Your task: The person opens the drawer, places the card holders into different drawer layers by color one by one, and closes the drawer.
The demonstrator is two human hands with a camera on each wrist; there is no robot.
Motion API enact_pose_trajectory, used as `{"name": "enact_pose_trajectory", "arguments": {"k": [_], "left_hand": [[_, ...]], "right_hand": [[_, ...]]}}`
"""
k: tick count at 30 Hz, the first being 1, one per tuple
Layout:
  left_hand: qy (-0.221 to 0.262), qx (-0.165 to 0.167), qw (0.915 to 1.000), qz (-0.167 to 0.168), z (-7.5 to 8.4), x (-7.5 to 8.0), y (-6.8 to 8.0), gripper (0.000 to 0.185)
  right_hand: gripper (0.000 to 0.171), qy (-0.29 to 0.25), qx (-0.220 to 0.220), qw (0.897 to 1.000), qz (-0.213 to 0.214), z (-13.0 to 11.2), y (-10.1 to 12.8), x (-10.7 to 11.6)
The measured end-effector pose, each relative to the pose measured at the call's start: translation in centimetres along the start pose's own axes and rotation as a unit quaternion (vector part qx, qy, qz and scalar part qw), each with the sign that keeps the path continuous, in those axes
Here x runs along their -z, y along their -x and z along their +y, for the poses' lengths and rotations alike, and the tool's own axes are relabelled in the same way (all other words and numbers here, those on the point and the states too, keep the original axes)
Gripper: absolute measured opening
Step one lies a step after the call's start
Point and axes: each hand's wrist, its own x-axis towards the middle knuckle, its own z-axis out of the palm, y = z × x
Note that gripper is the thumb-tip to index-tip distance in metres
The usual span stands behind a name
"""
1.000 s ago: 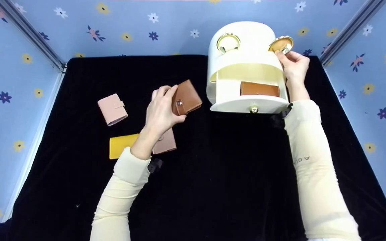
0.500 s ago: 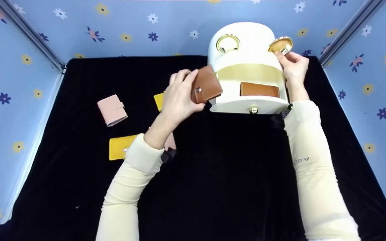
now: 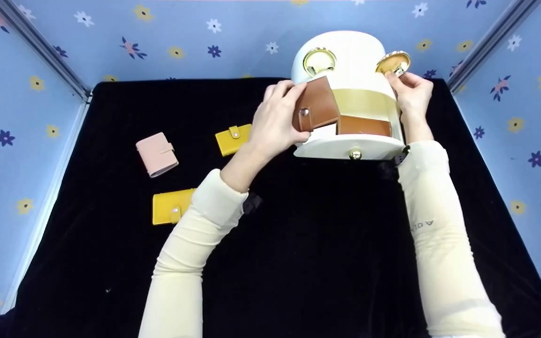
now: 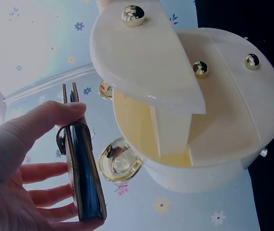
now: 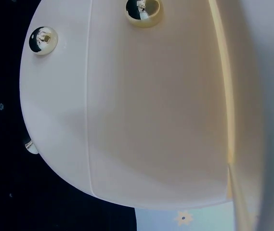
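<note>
My left hand (image 3: 277,115) grips a brown snap-strap wallet (image 3: 318,103) between thumb and fingers, over the left part of a pulled-out drawer (image 3: 327,145). In the left wrist view the wallet (image 4: 86,163) shows edge-on, tilted, with dark blue inside. The drawer belongs to a white round-backed box (image 3: 355,51) with gold knobs and has a second brown wallet (image 3: 364,126) inside at the right. Beside the box, my right hand (image 3: 413,94) pinches the lower edge of a round gold piece (image 3: 395,62) on its side. The right wrist view shows the box front (image 5: 151,106), not the hand.
On the black cloth (image 3: 308,263) at the left lie a pink wallet (image 3: 158,154), a yellow wallet (image 3: 172,206) partly behind the left sleeve, and a smaller yellow wallet (image 3: 233,139). Flowered blue walls (image 3: 233,33) stand behind and at both sides.
My left hand has carried the brown wallet right and up, from over the cloth to over the drawer. The small yellow wallet has come into view; the left arm now covers another pink one. Right hand unchanged.
</note>
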Motion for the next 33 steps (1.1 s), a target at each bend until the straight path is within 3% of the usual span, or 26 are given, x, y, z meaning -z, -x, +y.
{"name": "enact_pose_trajectory", "arguments": {"k": [17,33], "left_hand": [[0.007,-0.033,0.9985,-0.042,3.3,-0.5,-3.0,0.082],[0.008,-0.05,0.9962,-0.07,4.1,-2.1,-4.8,0.084]], "right_hand": [[0.018,0.016,0.008,1.0,0.0,0.0,0.0,0.0],[0.013,0.003,0.009,1.0,0.001,0.0,0.0,0.0]]}}
